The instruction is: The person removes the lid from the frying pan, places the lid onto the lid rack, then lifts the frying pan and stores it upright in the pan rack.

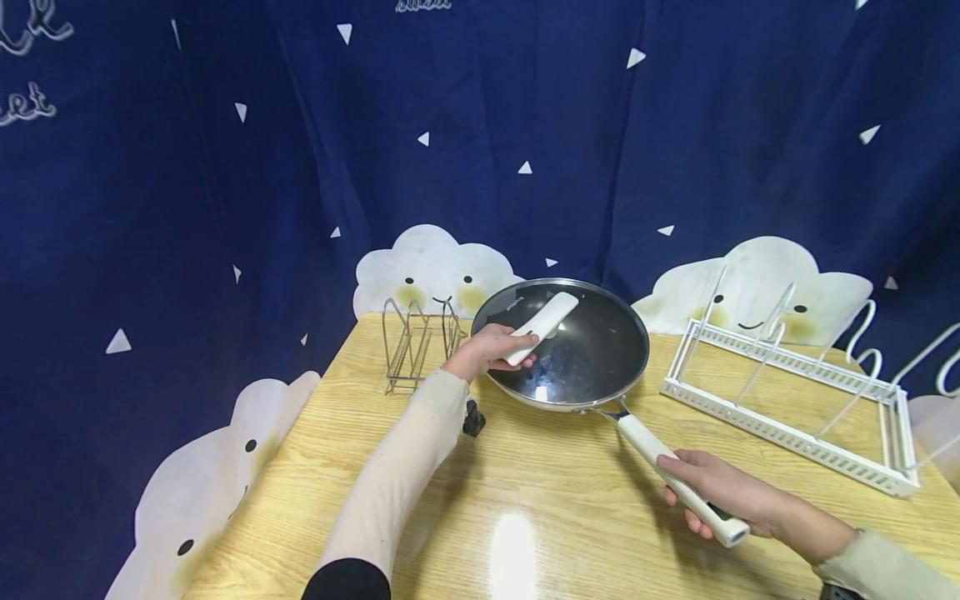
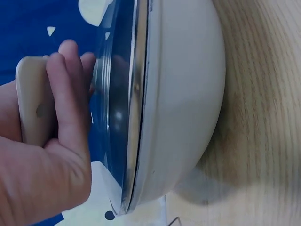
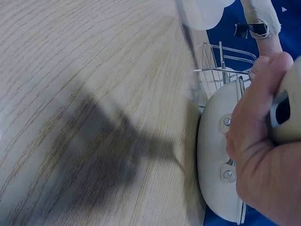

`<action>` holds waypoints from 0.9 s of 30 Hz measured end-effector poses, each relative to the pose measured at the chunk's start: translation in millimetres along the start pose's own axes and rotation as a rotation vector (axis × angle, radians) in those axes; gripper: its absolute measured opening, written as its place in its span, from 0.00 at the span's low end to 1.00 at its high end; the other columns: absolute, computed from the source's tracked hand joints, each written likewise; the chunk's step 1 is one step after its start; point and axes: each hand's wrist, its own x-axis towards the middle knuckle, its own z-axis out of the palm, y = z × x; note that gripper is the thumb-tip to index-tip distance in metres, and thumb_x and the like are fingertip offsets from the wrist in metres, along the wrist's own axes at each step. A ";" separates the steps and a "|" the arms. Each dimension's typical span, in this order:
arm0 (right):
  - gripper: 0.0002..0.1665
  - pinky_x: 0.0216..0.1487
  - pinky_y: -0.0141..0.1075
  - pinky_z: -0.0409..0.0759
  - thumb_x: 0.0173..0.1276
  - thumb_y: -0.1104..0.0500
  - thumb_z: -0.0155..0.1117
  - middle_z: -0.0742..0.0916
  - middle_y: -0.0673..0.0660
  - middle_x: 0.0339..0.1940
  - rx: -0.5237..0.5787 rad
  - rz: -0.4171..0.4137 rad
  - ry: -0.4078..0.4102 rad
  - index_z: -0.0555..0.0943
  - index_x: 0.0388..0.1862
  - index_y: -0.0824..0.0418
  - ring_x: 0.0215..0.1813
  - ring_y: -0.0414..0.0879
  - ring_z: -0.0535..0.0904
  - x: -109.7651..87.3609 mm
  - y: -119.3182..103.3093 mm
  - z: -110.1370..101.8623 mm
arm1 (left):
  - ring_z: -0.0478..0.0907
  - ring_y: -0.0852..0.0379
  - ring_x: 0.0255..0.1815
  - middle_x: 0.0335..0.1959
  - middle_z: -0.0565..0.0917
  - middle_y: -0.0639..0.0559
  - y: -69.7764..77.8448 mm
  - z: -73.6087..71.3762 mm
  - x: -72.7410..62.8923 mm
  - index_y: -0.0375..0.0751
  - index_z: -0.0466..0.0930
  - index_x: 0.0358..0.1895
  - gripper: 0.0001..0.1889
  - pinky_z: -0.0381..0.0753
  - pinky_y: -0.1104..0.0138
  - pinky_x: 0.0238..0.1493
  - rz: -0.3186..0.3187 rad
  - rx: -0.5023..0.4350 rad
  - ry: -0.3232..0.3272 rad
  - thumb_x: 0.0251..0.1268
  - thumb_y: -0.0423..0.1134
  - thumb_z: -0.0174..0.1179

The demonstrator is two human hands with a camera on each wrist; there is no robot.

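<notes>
A wok [image 2: 188, 94] with a white outside and a long pale handle [image 1: 651, 446] stands near the back of the wooden table. Its glass lid [image 1: 592, 350], edged by a metal band, sits over the rim. On top of the lid is a long white lid handle [image 1: 551, 317]. My left hand [image 1: 495, 348] grips the near-left end of that lid handle, with the fingers curled beneath it in the left wrist view. My right hand [image 1: 720, 492] holds the wok's handle toward its outer end, thumb along the top.
To the left of the wok stands a small metal wire rack [image 1: 408, 354]. A white rack with upright wire dividers [image 1: 780, 425] takes up the right side of the table [image 1: 570, 533]. Behind hangs a dark blue curtain [image 1: 480, 192] printed with clouds and triangles.
</notes>
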 end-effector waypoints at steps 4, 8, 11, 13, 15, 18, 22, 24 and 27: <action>0.24 0.18 0.31 0.77 0.77 0.46 0.41 0.79 0.56 0.32 -0.006 -0.003 0.005 0.61 0.46 0.70 0.18 0.39 0.78 -0.1 0.4 0.1 | 0.81 0.59 0.23 0.27 0.84 0.45 -0.7 -2.5 4.1 0.30 0.71 0.49 0.18 0.79 0.72 0.24 -0.020 -0.026 -0.054 0.64 0.40 0.61; 0.24 0.18 0.31 0.77 0.77 0.46 0.41 0.79 0.56 0.32 -0.012 -0.003 0.015 0.61 0.44 0.69 0.18 0.39 0.78 -0.5 0.0 1.8 | 0.81 0.59 0.23 0.27 0.85 0.44 -1.1 -5.0 8.2 0.31 0.70 0.49 0.17 0.79 0.71 0.25 -0.040 -0.045 -0.106 0.66 0.39 0.59; 0.23 0.18 0.31 0.77 0.77 0.47 0.41 0.79 0.56 0.32 -0.013 -0.001 0.019 0.61 0.44 0.69 0.18 0.39 0.77 -0.8 -1.0 2.4 | 0.81 0.59 0.22 0.27 0.85 0.44 0.1 -6.3 10.4 0.31 0.69 0.48 0.15 0.78 0.71 0.24 -0.053 -0.051 -0.138 0.67 0.39 0.58; 0.23 0.18 0.31 0.77 0.77 0.47 0.41 0.79 0.55 0.31 -0.011 -0.001 0.019 0.61 0.44 0.69 0.18 0.39 0.78 -0.5 -1.2 2.6 | 0.80 0.60 0.22 0.28 0.85 0.44 0.9 -6.9 11.1 0.31 0.69 0.48 0.14 0.78 0.71 0.24 -0.061 -0.050 -0.152 0.68 0.38 0.56; 0.23 0.18 0.31 0.77 0.77 0.46 0.41 0.79 0.55 0.31 -0.008 -0.002 0.018 0.62 0.44 0.69 0.18 0.39 0.78 0.1 -1.2 2.4 | 0.80 0.60 0.22 0.28 0.85 0.44 1.4 -7.4 11.7 0.31 0.69 0.47 0.13 0.78 0.72 0.23 -0.069 -0.055 -0.161 0.69 0.38 0.55; 0.24 0.18 0.31 0.77 0.77 0.46 0.41 0.79 0.56 0.31 -0.006 -0.006 0.015 0.62 0.44 0.69 0.18 0.39 0.78 0.7 -1.1 1.6 | 0.80 0.60 0.22 0.29 0.84 0.44 2.2 -7.4 12.1 0.30 0.69 0.47 0.13 0.78 0.72 0.24 -0.073 -0.058 -0.167 0.70 0.37 0.54; 0.24 0.18 0.32 0.77 0.77 0.46 0.41 0.79 0.56 0.31 -0.004 -0.006 0.013 0.61 0.44 0.69 0.18 0.39 0.78 0.9 -0.6 0.9 | 0.80 0.59 0.22 0.29 0.84 0.44 2.2 -6.6 12.8 0.30 0.70 0.48 0.13 0.79 0.72 0.25 -0.073 -0.055 -0.159 0.69 0.39 0.54; 0.23 0.18 0.32 0.77 0.77 0.47 0.41 0.79 0.56 0.31 -0.004 -0.003 0.014 0.61 0.44 0.69 0.18 0.39 0.78 1.0 -0.2 1.0 | 0.80 0.59 0.23 0.29 0.83 0.45 1.9 -5.8 12.5 0.31 0.70 0.48 0.14 0.79 0.72 0.25 -0.071 -0.039 -0.147 0.70 0.40 0.54; 0.23 0.18 0.32 0.77 0.77 0.47 0.42 0.79 0.56 0.31 -0.007 -0.001 0.017 0.61 0.44 0.69 0.18 0.39 0.78 1.0 0.2 1.5 | 0.80 0.60 0.23 0.28 0.83 0.46 1.7 -4.6 11.5 0.32 0.71 0.48 0.16 0.78 0.72 0.25 -0.069 -0.019 -0.126 0.70 0.43 0.54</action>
